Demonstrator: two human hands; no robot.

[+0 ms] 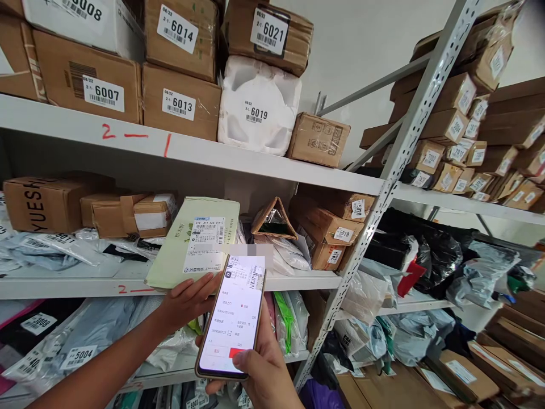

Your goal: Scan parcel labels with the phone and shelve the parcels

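Phone (232, 315) in your right hand (269, 363), green parcel (179, 244) at the middle shelf (85, 288) front.
You wrap the phone, thumb at its screen; your left hand (189, 298) lays fingers on the tilted parcel's lower edge, thumb hidden, so I cannot tell if it pinches.

bright white light, shadow beneath upper shelf (191, 149), stretched edges

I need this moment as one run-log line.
Left hand: touching pale-green parcel, lower edge | Right hand: holding smartphone, thumb at red button | Parcel: label facing camera
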